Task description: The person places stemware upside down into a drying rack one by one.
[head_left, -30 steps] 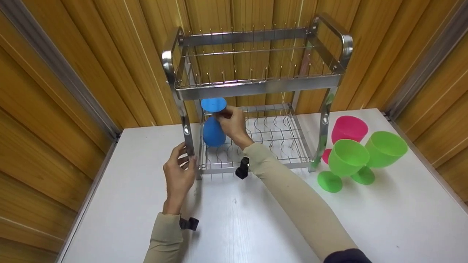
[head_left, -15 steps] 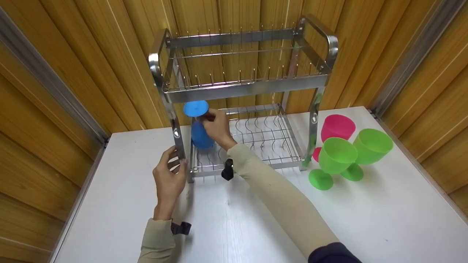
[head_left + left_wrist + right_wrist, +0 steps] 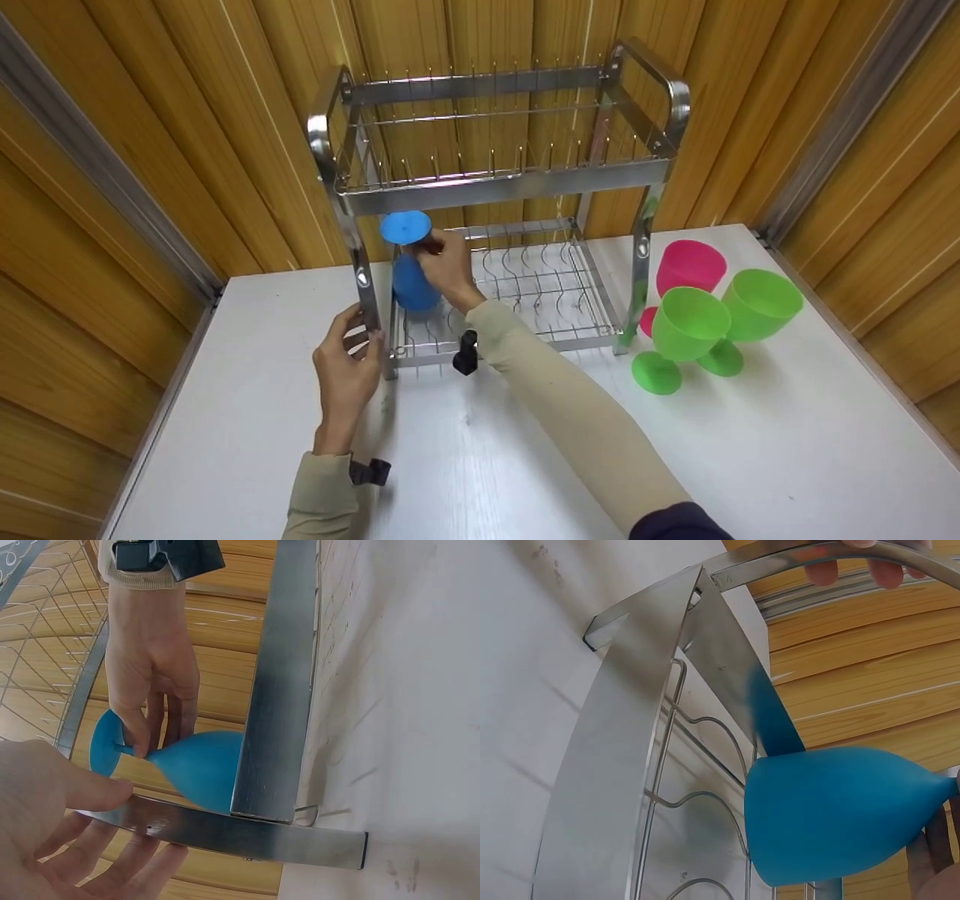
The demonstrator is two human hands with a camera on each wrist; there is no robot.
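Observation:
Upside down over the left side of the metal dish rack's (image 3: 510, 186) lower wire shelf is a blue plastic goblet (image 3: 415, 283). My right hand (image 3: 450, 270) pinches its thin stem, just below the raised round foot. In the right wrist view the goblet's (image 3: 832, 821) rim comes right to the curved wires of the shelf. My left hand (image 3: 346, 375) grips the rack's front left leg, thumb on one side and fingers on the other. The left wrist view shows the goblet (image 3: 202, 769) close behind that leg, its rim partly hidden by the shelf's flat side bar.
Right of the rack, a pink goblet (image 3: 690, 268) and two green goblets (image 3: 690, 322) stand upright close together on the white table (image 3: 810, 442). The rack's upper tier has rows of upright prongs. Wood-patterned panels (image 3: 142, 195) enclose the back and sides.
The camera view shifted, so the scene slid left in the head view. The goblet moved slightly left toward the rack's front left leg, its foot tipping that way. My left hand kept its grip.

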